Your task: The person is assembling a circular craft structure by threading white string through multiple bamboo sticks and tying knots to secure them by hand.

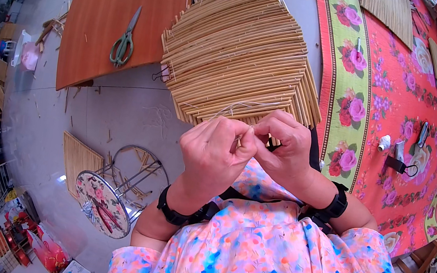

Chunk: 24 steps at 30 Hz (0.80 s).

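A round-edged panel of thin bamboo-like sticks (238,53), laid side by side, rests in front of me. Just over its near edge, my left hand (218,145) and my right hand (283,144) meet, both with fingers pinched closed. Between the fingertips runs a pale thin string (241,105), whose loose loops lie across the near sticks. Where the fingertips touch, the exact grip on the string is partly hidden. A small binder clip (162,74) sits at the panel's left edge.
Green-handled scissors (122,48) lie on a brown board (96,6) to the left. A round floral stool (103,204) bears red-handled pliers (108,216). On the right, a flowered cloth (379,105) carries a white thread spool (384,143) and a black clip (397,165).
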{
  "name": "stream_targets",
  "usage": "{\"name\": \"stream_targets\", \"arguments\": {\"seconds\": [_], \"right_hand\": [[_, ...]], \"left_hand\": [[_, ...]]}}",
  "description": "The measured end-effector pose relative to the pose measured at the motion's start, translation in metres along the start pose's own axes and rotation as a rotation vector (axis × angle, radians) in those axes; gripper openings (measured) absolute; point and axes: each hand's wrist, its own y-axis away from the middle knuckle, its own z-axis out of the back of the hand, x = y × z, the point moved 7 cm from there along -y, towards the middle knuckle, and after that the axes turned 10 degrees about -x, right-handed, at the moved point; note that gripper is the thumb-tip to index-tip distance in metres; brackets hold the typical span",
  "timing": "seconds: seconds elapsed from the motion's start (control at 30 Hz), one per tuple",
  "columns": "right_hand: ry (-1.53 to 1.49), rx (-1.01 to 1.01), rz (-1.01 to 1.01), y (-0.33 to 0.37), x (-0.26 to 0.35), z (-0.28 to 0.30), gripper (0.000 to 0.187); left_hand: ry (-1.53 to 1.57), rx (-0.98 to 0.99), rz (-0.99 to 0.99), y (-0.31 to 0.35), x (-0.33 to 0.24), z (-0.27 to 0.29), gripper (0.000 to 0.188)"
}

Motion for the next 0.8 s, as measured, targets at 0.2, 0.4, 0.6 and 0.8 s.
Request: {"name": "stream_targets", "arguments": {"seconds": [0.2,0.4,0.6,0.8], "right_hand": [[-0.013,-0.001,-0.001,0.0006,-0.0006,-0.0004,0.01],[-0.002,0.001,-0.009,0.0005,0.0012,-0.0003,0.01],[-0.008,0.0,-0.02,0.0009,0.0015,-0.0001,0.01],[-0.022,-0.016,-0.019,0.0014,0.0006,-0.0004,0.009]], "left_hand": [[-0.004,-0.009,0.0,0.0,0.0,0.0001,0.016],[-0.008,-0.011,0.011,0.0005,-0.0014,0.0002,0.017],[0.01,-0.01,0.002,0.0011,-0.0002,0.0013,0.015],[0.111,-0.016,0.11,0.0039,0.0064,0.0004,0.012]]}}
